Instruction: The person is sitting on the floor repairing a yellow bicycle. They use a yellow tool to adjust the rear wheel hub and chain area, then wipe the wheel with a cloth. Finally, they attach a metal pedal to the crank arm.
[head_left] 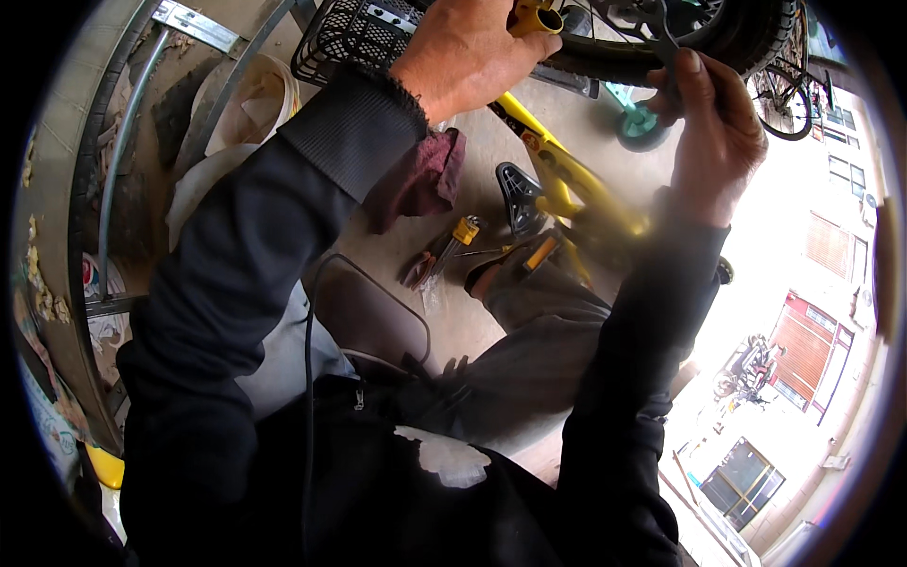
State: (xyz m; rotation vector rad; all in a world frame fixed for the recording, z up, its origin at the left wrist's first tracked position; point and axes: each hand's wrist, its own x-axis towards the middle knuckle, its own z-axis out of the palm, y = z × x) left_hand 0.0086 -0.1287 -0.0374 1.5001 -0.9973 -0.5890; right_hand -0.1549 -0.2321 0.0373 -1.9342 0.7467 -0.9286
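Note:
My left hand (pixel 463 57) grips a short yellow tubular bike part (pixel 539 21) at the top centre, its open end showing beside my thumb. My right hand (pixel 709 128) is closed on a dark flat wrench-like tool (pixel 667 42), raised against the bicycle wheel (pixel 754 47) with its black tyre. Below my hands a yellow bicycle frame (pixel 557 170) lies at an angle, partly blurred near my right forearm. A black triangular saddle-like piece (pixel 520 194) is on the concrete floor (pixel 482 312) beside it, with pliers (pixel 420 269) and a yellow-handled tool (pixel 465 230) nearby.
A black mesh basket (pixel 335 33), a maroon rag (pixel 416 180), a white bucket (pixel 248 99) and a metal rack (pixel 203 28) are at left. A teal caster wheel (pixel 641 128) stands under the tyre. Outside at right are a motorbike (pixel 746 373) and a building (pixel 803 331).

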